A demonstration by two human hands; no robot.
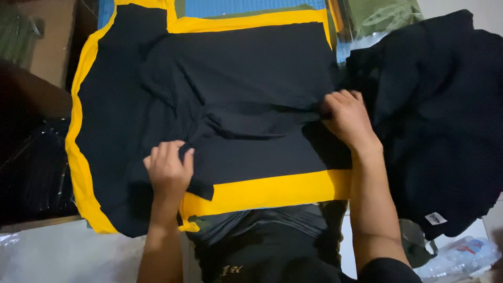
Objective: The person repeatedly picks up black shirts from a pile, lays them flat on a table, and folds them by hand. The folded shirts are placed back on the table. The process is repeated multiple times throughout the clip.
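A black garment [246, 89] lies spread over a yellow board or cloth [272, 191] whose edges show around it. My left hand [168, 170] pinches a fold of the black fabric near the front left. My right hand [347, 118] grips the fabric's right edge, bunching it into creases. Both forearms reach in from the bottom of the view.
A heap of black garments [440, 115] with a small white tag lies at the right. Green bagged items [382, 15] sit at the back right. A clear plastic wrapper [461, 257] is at the bottom right, dark plastic [31, 173] at the left.
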